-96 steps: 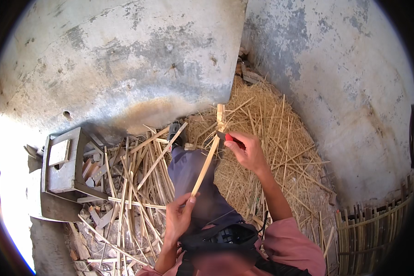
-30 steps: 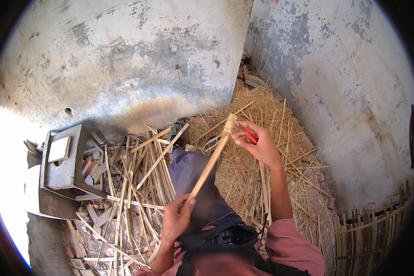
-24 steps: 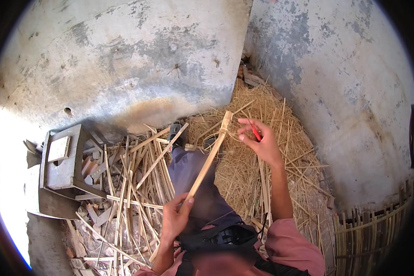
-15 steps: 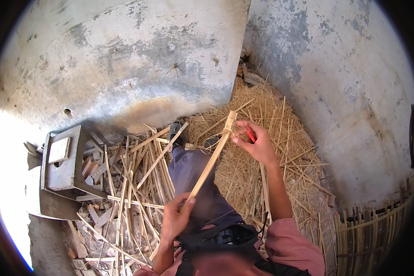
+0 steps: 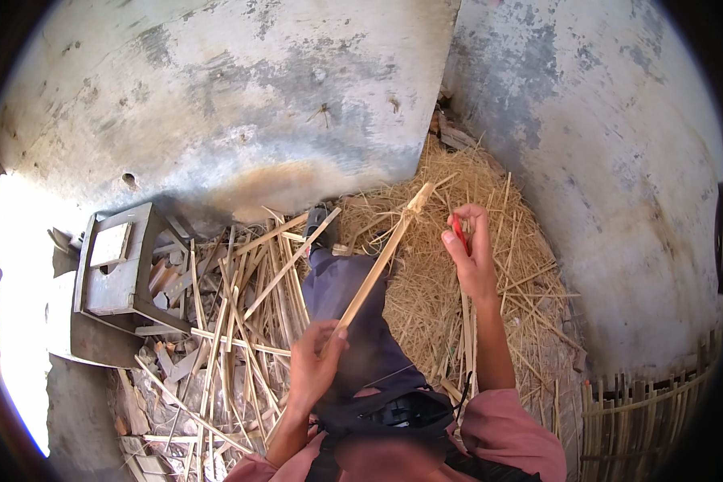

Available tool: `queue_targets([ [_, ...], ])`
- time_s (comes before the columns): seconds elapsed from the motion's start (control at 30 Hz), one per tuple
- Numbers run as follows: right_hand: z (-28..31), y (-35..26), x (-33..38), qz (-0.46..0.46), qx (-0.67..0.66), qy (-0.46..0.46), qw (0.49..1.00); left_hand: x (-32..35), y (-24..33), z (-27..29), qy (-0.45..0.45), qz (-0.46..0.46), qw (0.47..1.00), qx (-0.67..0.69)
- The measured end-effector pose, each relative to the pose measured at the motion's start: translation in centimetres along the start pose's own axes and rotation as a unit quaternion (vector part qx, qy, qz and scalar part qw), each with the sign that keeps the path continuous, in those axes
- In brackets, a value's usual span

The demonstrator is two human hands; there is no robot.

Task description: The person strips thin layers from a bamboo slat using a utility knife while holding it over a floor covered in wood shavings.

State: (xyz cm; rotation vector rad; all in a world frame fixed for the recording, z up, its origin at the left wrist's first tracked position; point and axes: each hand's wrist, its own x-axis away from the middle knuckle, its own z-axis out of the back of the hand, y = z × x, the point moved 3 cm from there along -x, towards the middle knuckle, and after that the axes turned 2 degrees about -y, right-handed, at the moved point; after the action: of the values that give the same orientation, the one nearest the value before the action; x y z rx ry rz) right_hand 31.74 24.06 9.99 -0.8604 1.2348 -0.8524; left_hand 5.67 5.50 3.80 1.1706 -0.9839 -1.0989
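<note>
My left hand [image 5: 313, 361] grips the lower end of a pale split-wood strip [image 5: 380, 263], possibly bamboo. The strip slants up and away to the right, over my dark trouser leg. Close to its far tip hangs a curled tuft of shavings [image 5: 414, 210]. In my right hand [image 5: 475, 253], fingers closed, is a slim red object [image 5: 459, 230]; its kind cannot be made out, as the fingers cover part of it. That hand is to the right of the strip's far end, apart from it.
Loose strips [image 5: 253, 321] lie crisscrossed at the left, and a heap of straw-like shavings [image 5: 434, 297] spreads on the right. A grey wooden box [image 5: 128, 273] stands at far left. Worn walls [image 5: 241, 88] rise ahead; a slatted bamboo basket [image 5: 643, 422] is at lower right.
My right hand has come away from the strip's far end, moving to the right with the red object. The strip's tip has swung slightly right; my left hand keeps its hold.
</note>
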Motion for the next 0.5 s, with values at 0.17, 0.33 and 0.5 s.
queue_targets([
  [0.17,-3.1,-2.1,1.9,0.001,0.066,-0.120,0.991,-0.9,0.6,-0.3,-0.004,-0.019,1.000,0.005],
  [0.33,-5.4,-2.9,3.3,0.010,0.141,-0.215,0.966,-1.7,1.4,-0.8,-0.022,0.001,0.999,0.047],
  [0.5,-6.4,-2.7,4.0,0.047,0.161,-0.212,0.963,-2.0,2.5,-1.2,-0.036,0.005,0.997,0.073],
])
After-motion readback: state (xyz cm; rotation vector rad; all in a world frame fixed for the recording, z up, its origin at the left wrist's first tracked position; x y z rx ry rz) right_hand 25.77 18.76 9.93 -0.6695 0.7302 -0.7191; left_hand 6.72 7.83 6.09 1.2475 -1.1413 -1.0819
